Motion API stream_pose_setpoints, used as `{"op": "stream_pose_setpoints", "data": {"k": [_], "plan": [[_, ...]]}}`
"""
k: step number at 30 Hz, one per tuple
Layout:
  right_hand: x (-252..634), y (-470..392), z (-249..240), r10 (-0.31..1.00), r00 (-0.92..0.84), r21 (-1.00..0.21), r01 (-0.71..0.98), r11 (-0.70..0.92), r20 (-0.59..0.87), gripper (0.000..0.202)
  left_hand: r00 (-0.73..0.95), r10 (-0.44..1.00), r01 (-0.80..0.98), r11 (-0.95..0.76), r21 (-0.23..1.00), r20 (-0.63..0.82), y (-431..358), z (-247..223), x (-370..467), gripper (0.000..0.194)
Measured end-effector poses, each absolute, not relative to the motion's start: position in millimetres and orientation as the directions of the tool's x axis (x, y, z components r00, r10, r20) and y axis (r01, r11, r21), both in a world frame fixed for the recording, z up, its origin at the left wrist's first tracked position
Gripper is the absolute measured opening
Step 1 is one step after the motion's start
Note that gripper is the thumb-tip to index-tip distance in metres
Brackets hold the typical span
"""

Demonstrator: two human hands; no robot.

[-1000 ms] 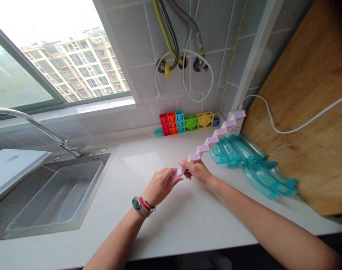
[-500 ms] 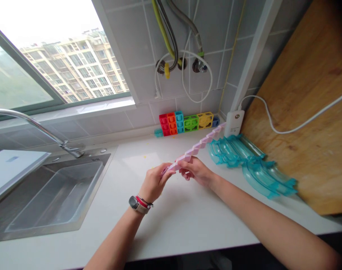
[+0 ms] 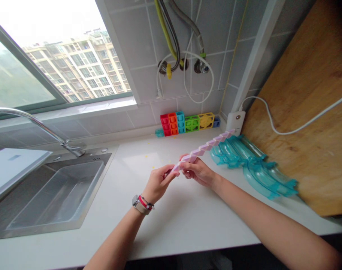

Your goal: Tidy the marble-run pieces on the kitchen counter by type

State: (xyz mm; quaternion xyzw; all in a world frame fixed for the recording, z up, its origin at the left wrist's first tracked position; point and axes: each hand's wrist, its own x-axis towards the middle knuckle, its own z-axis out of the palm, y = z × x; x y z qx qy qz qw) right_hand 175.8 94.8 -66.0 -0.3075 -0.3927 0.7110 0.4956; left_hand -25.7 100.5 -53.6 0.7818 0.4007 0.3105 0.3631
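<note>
A lilac and white snake puzzle, straightened into a long zigzag bar, is held above the counter. It slants up to the right, its far end overlapping the white box by the wall. My left hand, with a watch and bracelets at the wrist, pinches its near end. Just to the right, my right hand grips the bar a little further along, thumb on top and fingers curled beneath. Part of the near end is hidden by my left fingers.
Along the back wall stands a row of coloured cube blocks. Translucent teal curved channels lie at the right, beside a wooden board and a white plugged-in box. A sink with a faucet is at the left.
The snake puzzle has shifted slightly right, and its far end has dropped a little, now crossing the white box. Both hands keep their hold.
</note>
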Motion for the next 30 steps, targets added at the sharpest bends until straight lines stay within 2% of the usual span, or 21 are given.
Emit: {"op": "stream_pose_setpoints", "data": {"k": [7,14,20,25,30], "plan": [[167.3,94.6,-70.9,0.984,-0.180,-0.954,-0.296,-0.058,-0.004,0.035,0.427,0.858,0.522,-0.492,0.696,0.286,103.6,-57.3,-26.4,0.028],[145.1,79.5,-79.3,0.999,0.021,-0.983,-0.175,0.053,0.050,0.038,0.296,0.881,0.614,-0.472,0.633,0.370,103.6,-65.3,-27.1,0.024],[147.7,78.6,-75.2,0.998,-0.059,-0.950,-0.311,-0.030,-0.012,0.038,0.257,0.884,0.606,-0.463,0.647,0.391,102.6,-61.0,-27.2,0.023],[152.8,82.4,-73.1,0.999,0.001,-0.908,-0.417,-0.044,-0.049,0.041,0.235,0.910,0.567,-0.414,0.712,0.342,107.0,-59.8,-29.6,0.029],[162.4,92.5,-74.5,0.992,0.114,-0.916,-0.402,-0.009,-0.060,0.039,0.332,0.902,0.518,-0.420,0.746,0.277,109.4,-59.9,-31.9,0.029]]}}
